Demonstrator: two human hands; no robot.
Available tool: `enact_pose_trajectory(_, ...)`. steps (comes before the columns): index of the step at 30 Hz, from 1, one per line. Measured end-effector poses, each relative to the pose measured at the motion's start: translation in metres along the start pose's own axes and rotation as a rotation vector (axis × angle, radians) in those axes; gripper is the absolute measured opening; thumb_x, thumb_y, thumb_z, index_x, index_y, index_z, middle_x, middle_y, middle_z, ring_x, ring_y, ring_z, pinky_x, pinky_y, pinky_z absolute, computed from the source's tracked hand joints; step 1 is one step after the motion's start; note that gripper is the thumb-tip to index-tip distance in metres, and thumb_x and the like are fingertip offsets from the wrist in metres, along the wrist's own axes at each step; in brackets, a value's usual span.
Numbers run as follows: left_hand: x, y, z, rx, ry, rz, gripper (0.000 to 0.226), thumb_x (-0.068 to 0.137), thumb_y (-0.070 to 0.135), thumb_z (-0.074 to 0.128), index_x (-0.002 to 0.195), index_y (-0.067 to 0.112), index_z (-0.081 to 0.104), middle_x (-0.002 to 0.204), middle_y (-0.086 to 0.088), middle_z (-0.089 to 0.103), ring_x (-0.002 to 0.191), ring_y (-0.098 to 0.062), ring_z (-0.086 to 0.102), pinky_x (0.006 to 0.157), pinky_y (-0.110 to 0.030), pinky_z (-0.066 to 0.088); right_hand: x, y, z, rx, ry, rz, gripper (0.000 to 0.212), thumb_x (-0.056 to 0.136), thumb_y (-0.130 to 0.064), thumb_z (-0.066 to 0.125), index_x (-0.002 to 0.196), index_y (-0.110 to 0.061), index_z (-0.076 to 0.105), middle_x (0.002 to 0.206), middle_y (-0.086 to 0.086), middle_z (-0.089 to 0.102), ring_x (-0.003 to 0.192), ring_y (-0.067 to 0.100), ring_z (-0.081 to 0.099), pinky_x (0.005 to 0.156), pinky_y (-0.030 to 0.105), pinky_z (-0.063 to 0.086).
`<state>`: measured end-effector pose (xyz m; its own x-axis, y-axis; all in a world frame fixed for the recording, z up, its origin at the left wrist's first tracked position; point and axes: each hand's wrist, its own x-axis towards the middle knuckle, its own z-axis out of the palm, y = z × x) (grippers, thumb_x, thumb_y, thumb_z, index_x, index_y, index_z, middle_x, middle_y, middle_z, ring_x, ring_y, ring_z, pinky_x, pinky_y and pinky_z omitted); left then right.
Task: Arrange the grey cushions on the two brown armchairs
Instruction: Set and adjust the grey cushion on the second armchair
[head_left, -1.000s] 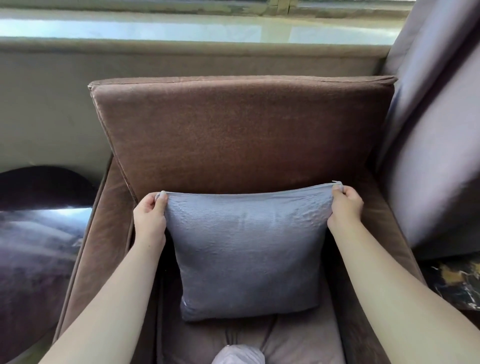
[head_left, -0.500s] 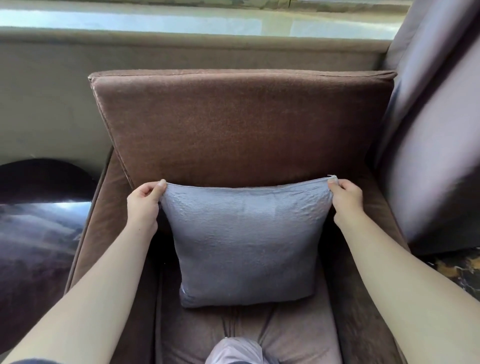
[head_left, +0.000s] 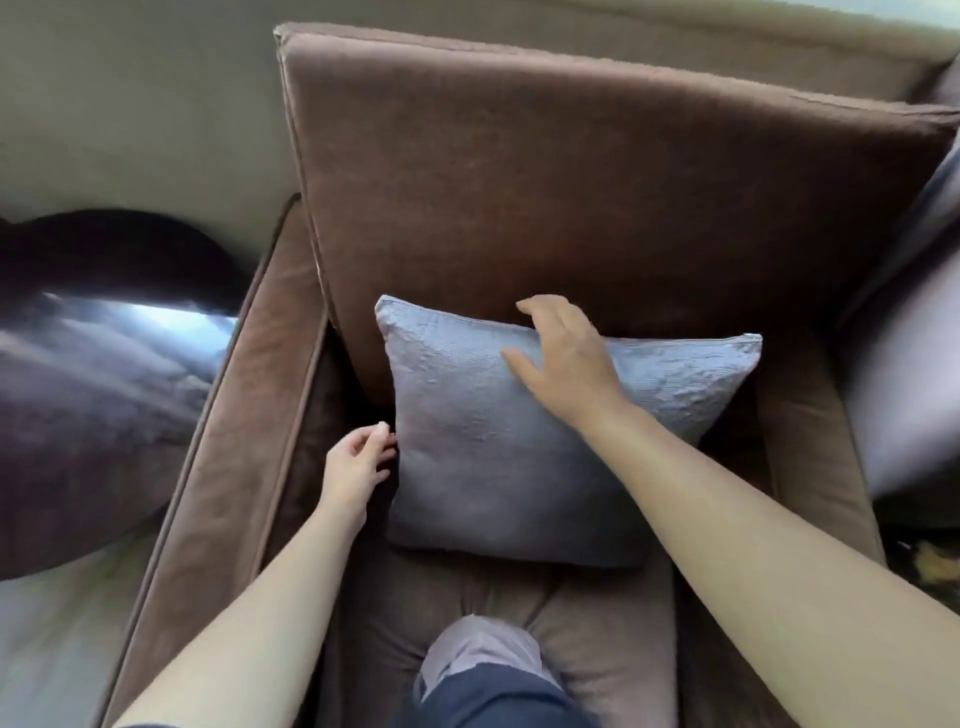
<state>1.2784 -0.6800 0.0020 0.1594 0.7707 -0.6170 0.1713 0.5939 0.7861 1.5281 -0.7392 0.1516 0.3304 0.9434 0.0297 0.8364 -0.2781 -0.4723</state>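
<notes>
- Grey square fabric cushion (head_left: 519, 457): stands upright on the seat of the brown upholstered armchair (head_left: 571, 182). It leans back against the backrest and sits slightly left of the seat's centre. Its top edge slopes down toward the right corner, and its bottom edge rests on the brown seat pad (head_left: 597, 629).
- Right hand (head_left: 566, 358): lies across the upper part of the cushion, near the middle of the top edge.
  - The fingers (head_left: 545, 312) are spread and reach over that edge toward the backrest.
  - The thumb stretches out over the cushion's front face.
  - No pinch of the fabric is seen, and the hand is motion-blurred.
- Left hand (head_left: 358, 462): is at the cushion's left edge, about halfway down.
  - The fingers are loosely curled, with the tips meeting the side seam.
  - They hold nothing.
- Left armrest (head_left: 223, 467): runs just beside the left hand.
- Right armrest (head_left: 810, 467): stands apart from the cushion's right corner.
- Person's knee (head_left: 483, 670): clad in grey and dark blue cloth, it presses into the front of the seat pad, below the cushion.
- Dark glossy round surface (head_left: 78, 364): stands left of the armchair.
- Grey drape of fabric (head_left: 904, 389): hangs at the armchair's right side.
- Beige wall (head_left: 130, 104): is behind the backrest.
</notes>
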Motion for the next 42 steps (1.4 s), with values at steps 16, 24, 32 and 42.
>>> enact_pose_trajectory(16,0.012,-0.145,-0.039,0.442,0.029,-0.215,0.02,0.09,-0.005,0.058,0.107,-0.001,0.069,0.094,-0.02,0.067,0.083,-0.023,0.057,0.08,-0.039,0.052,0.083,-0.081,0.062,0.072,-0.216,0.16,0.014,0.092,-0.033,0.055,0.089,-0.022,0.064,0.087,-0.009,0.06,0.092,0.016,0.059,0.092,0.04,0.048)
enact_pose_trajectory(24,0.007,-0.155,-0.053,0.681,-0.076,-0.063,0.012,0.086,0.001,0.069,0.075,0.002,0.066,0.078,-0.022,0.063,0.081,-0.03,0.055,0.073,-0.034,0.038,0.088,-0.071,0.066,0.157,-0.137,0.199,0.033,0.092,-0.024,0.055,0.062,-0.025,0.042,0.076,-0.012,0.046,0.079,0.007,0.047,0.07,0.025,0.039)
enact_pose_trajectory(32,0.0,-0.174,-0.059,0.825,-0.076,-0.078,0.033,0.094,0.016,0.063,0.067,0.009,0.046,0.069,-0.014,0.054,0.069,-0.028,0.049,0.06,-0.032,0.026,0.085,-0.072,0.068,0.168,-0.124,0.185,0.032,0.092,-0.027,0.057,0.063,-0.028,0.044,0.081,-0.011,0.052,0.084,0.008,0.052,0.093,0.037,0.049)
enact_pose_trajectory(42,0.012,-0.177,-0.057,0.8,-0.096,-0.162,0.025,0.091,0.016,0.069,0.07,0.006,0.058,0.081,-0.027,0.067,0.084,-0.04,0.063,0.065,-0.035,0.038,0.083,-0.076,0.071,0.139,-0.085,0.197,0.02,0.091,-0.031,0.06,0.088,-0.014,0.071,0.081,-0.014,0.057,0.091,0.01,0.06,0.097,0.04,0.048)
